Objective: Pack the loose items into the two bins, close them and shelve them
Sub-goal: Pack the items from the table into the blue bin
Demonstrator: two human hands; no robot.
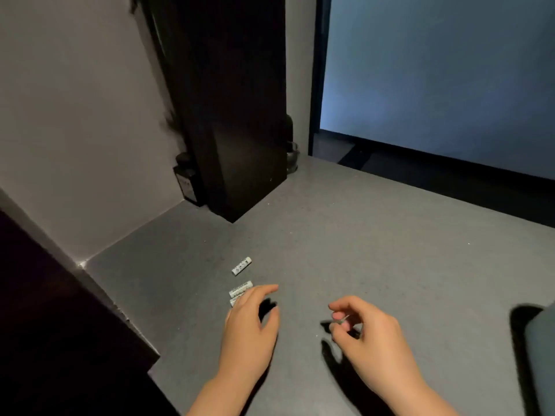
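Three small white batteries lie on the grey floor (360,235). One battery (241,266) lies alone, farther from me. Two more batteries (240,289) lie side by side just beyond my left hand (250,322), whose spread fingers hover over and partly hide the nearer one. My right hand (360,328) is curled, with finger and thumb pinched on a small grey battery (341,319) that is mostly hidden. No bin is in view.
A tall black post or cabinet (237,145) stands on the floor ahead. A small dark jar (186,181) sits behind it by the wall. Dark furniture (60,325) fills the lower left. A grey object (540,355) pokes in at the right edge.
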